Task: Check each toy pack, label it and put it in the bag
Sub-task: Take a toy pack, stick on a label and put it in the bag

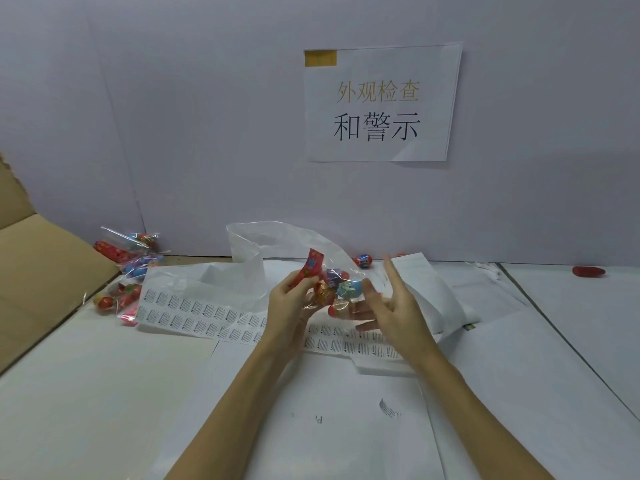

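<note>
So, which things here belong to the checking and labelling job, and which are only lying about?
Belong to the job:
- toy pack, pinched by the left hand; right hand open beside it
- label sheet
- clear bag
- waiting toy packs

Lying about:
- loose egg toy
- red piece
- wall sign
- cardboard box

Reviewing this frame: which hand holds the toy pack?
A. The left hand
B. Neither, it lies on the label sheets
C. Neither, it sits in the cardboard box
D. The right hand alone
A: the left hand pinches the toy pack by its red header, while the right hand is open beside it.
</note>
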